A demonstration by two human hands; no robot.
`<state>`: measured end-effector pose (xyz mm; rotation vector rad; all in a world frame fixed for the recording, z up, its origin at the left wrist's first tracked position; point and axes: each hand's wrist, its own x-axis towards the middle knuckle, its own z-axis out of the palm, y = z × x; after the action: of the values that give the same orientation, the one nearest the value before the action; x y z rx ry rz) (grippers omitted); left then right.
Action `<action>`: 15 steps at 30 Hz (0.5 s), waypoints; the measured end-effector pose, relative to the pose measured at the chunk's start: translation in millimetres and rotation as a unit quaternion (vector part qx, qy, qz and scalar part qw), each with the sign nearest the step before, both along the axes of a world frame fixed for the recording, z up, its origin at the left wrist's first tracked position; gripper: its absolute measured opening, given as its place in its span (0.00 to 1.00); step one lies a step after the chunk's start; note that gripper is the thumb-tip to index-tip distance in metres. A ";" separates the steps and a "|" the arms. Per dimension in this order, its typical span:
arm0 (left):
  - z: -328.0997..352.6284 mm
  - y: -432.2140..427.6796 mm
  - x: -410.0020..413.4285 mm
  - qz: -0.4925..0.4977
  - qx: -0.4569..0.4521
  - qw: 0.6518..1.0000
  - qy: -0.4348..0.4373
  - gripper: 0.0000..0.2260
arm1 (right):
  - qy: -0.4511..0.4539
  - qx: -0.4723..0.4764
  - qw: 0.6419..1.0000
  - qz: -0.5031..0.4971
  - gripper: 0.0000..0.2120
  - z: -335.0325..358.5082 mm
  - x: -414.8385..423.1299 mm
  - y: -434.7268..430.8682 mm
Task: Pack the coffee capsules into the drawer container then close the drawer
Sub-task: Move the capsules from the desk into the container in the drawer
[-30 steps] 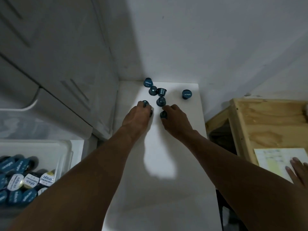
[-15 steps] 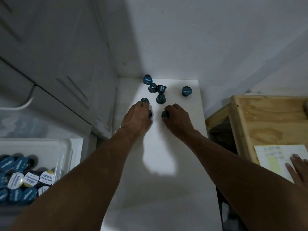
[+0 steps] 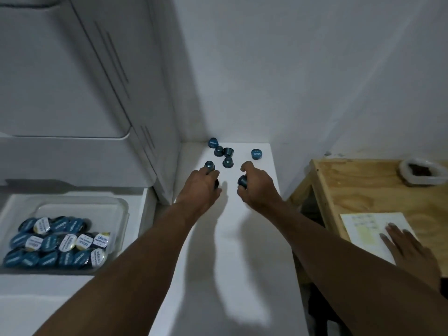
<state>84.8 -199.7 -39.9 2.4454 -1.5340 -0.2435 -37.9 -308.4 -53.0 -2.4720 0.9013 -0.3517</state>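
Several dark blue coffee capsules lie at the far end of a white table (image 3: 242, 238): one near the wall (image 3: 213, 142), a cluster (image 3: 225, 154) and one apart to the right (image 3: 256, 154). My left hand (image 3: 198, 190) grips a capsule (image 3: 209, 165) at its fingertips, with another dark one under the palm. My right hand (image 3: 257, 187) is closed around one capsule (image 3: 242, 181). At the lower left the open drawer (image 3: 143, 214) holds a clear container (image 3: 121, 209) packed with blue and white-lidded capsules (image 3: 60, 243).
White cabinet fronts (image 3: 72, 93) rise on the left, a white wall behind. A wooden table (image 3: 363, 190) stands on the right with a paper sheet (image 3: 363, 229), another person's hand (image 3: 409, 246) on it, and a small white dish (image 3: 423, 174).
Both hands have drawn back slightly from the cluster with capsules in them, and the right hand has lifted its capsule. The view has tilted so more of the drawer shows.
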 end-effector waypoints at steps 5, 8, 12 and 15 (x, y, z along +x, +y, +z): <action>38.1 45.3 -36.7 0.027 -0.052 0.998 0.024 0.14 | 0.039 -0.032 0.999 -0.004 0.10 41.4 -36.8 34.7; 57.2 77.2 -62.0 0.057 -0.076 0.995 0.041 0.16 | 0.024 -0.055 0.998 0.006 0.11 59.6 -58.6 62.7; 71.8 122.7 -94.1 0.080 -0.121 0.987 0.074 0.19 | 0.015 -0.033 0.999 0.013 0.11 78.7 -82.0 104.2; 78.7 153.6 -108.8 0.090 -0.137 0.984 0.067 0.23 | 0.016 -0.029 0.999 0.032 0.10 86.9 -92.7 134.1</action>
<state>-24.0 -46.2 38.8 2.2818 -1.1949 -0.1487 -130.5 -174.2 33.9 -2.5605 0.8329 -0.3202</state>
